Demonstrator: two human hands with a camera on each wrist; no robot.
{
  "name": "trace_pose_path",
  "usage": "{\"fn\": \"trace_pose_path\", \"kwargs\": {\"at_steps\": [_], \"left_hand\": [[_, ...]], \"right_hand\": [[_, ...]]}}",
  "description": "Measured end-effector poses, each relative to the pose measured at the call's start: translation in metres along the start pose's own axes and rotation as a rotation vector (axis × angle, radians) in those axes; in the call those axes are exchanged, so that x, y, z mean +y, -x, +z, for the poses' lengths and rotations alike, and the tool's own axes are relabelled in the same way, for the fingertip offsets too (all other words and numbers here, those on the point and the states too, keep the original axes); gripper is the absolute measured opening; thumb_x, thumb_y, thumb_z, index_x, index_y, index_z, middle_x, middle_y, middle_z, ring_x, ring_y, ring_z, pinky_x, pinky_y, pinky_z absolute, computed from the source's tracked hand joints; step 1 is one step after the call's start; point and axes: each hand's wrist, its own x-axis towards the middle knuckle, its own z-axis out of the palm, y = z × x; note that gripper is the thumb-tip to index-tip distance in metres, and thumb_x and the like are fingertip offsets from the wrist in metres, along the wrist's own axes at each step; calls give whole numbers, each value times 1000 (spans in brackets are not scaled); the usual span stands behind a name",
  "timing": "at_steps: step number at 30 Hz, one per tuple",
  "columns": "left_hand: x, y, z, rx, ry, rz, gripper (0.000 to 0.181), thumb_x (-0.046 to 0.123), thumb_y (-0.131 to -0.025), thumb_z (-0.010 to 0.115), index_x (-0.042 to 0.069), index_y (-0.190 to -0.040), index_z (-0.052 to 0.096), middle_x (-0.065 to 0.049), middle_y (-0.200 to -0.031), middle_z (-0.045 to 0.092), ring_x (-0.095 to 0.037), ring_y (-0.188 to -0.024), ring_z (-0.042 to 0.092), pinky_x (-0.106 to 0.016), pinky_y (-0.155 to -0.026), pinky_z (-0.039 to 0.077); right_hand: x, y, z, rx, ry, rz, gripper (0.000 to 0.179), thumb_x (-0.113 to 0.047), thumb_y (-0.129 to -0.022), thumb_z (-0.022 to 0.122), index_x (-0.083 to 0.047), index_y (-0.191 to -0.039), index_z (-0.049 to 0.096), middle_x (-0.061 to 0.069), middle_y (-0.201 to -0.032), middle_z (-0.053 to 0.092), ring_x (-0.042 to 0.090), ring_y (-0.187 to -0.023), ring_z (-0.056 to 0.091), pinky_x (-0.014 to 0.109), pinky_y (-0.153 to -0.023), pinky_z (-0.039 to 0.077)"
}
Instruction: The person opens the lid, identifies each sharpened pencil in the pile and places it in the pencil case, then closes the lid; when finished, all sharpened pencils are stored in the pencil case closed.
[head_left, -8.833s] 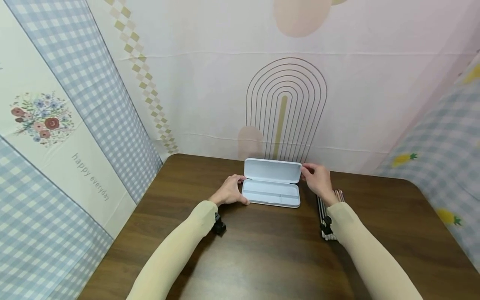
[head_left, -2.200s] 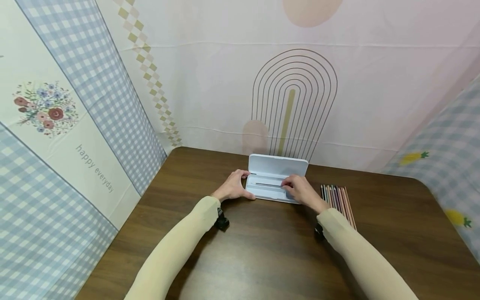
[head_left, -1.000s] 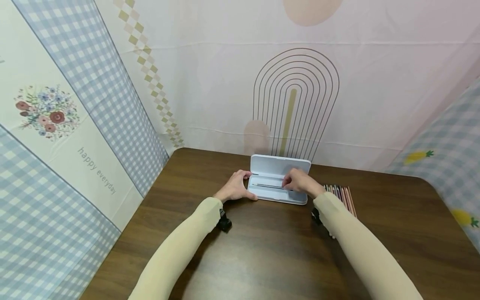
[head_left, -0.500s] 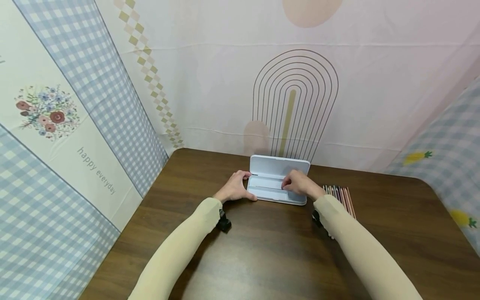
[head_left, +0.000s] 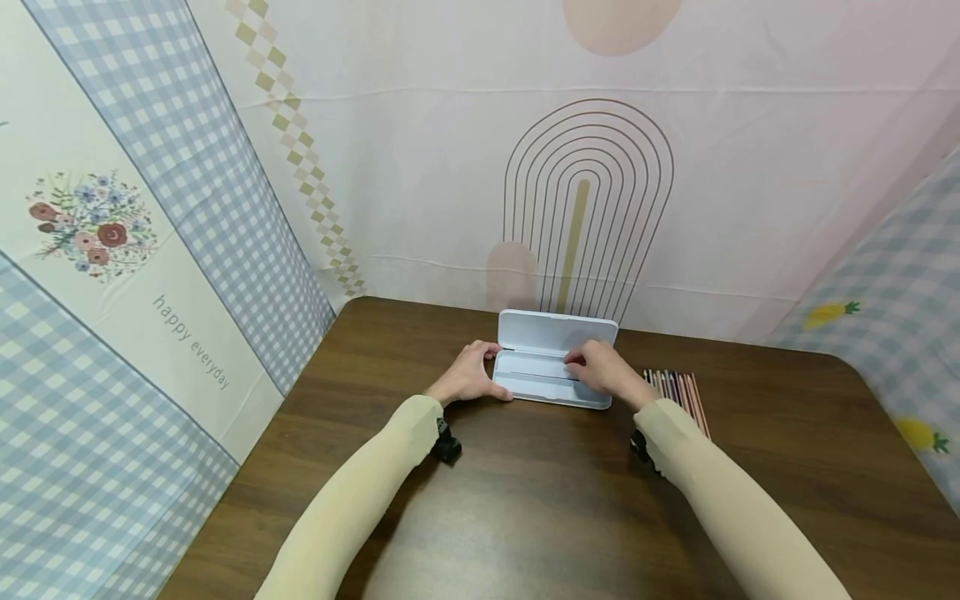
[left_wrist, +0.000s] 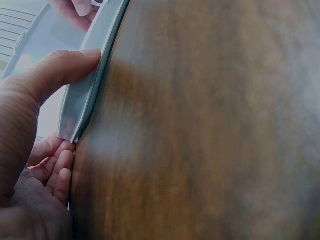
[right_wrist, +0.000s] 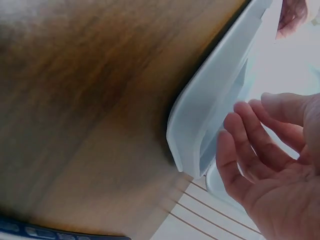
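A pale blue pencil case (head_left: 534,387) lies at the far edge of the table, its lid (head_left: 555,332) raised. My left hand (head_left: 468,375) holds its left end; in the left wrist view the thumb (left_wrist: 75,65) presses the front rim and the fingers (left_wrist: 57,162) are at the short end. Over the right half of the tray is my right hand (head_left: 603,368). Its fingers (right_wrist: 250,140) are loosely bent in the right wrist view, with nothing visible between them and the thumb. A thin dark line along the divider may be a pencil, too fine to tell.
Several coloured pencils (head_left: 686,396) lie side by side right of the case, partly hidden by my right sleeve (head_left: 697,450). A patterned cloth (head_left: 420,192) hangs directly behind the table (head_left: 510,517). A dark blue printed strip (right_wrist: 55,232) shows at the right wrist view's lower edge.
A pencil that my right hand held over the tray has gone down into it and is no longer clearly seen. The right fingers have let go. My left hand stays on the case.
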Motion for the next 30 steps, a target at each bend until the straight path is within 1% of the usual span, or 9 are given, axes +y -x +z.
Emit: {"fn": "trace_pose_path", "kwargs": {"at_steps": [2, 5, 9, 15, 19, 26, 30], "left_hand": [[1, 0, 0, -1, 0, 0, 96, 32, -73, 101, 3, -152, 56, -19, -148, 59, -33, -141, 52, -48, -125, 44], [2, 0, 0, -4, 0, -1, 96, 32, -73, 101, 3, -153, 56, -19, -149, 59, -33, -141, 52, -48, -125, 44], [2, 1, -1, -5, -3, -3, 96, 33, -74, 100, 3, -153, 55, -19, -148, 59, -33, -141, 52, -48, -125, 44], [2, 1, -1, -7, -6, -2, 96, 33, -74, 100, 3, -153, 55, -19, -148, 59, -33, -141, 52, -48, -124, 44], [1, 2, -2, -7, 2, -5, 96, 33, -74, 100, 3, -153, 55, -19, -149, 59, -33, -142, 52, -48, -125, 44], [1, 1, -2, -8, 6, 0, 95, 33, -74, 100, 4, -153, 55, -19, -149, 59, -33, -142, 52, -49, -125, 44], [0, 2, -1, -11, 5, -3, 96, 34, -74, 100, 4, -153, 55, -18, -149, 59, -33, -142, 52, -49, -125, 44]], "right_hand": [[-1, 4, 0, 46, 2, -3, 22, -5, -103, 66, 7, -116, 80, 22, -107, 82, 26, -91, 74, 48, -86, 63], [-2, 11, -2, 111, -7, -8, 21, -3, -101, 68, 7, -114, 81, 21, -105, 82, 28, -92, 75, 49, -86, 63], [-2, 20, -5, 169, -28, 1, 18, -2, -101, 69, 7, -112, 81, 20, -102, 82, 27, -88, 74, 47, -82, 63], [0, 38, -11, 218, -33, 40, 18, -2, -101, 70, 8, -112, 80, 23, -103, 81, 24, -82, 70, 42, -77, 60], [-3, 51, -16, 245, -39, 90, 20, -3, -102, 69, 10, -114, 79, 25, -104, 80, 26, -81, 69, 41, -74, 59], [-13, 70, -29, 294, -45, 195, 22, -7, -101, 69, 8, -113, 80, 24, -104, 81, 31, -87, 73, 46, -79, 60], [-13, 82, -32, 282, -23, 234, 23, -10, -101, 71, 6, -116, 80, 24, -107, 81, 34, -92, 75, 49, -81, 60]]}}
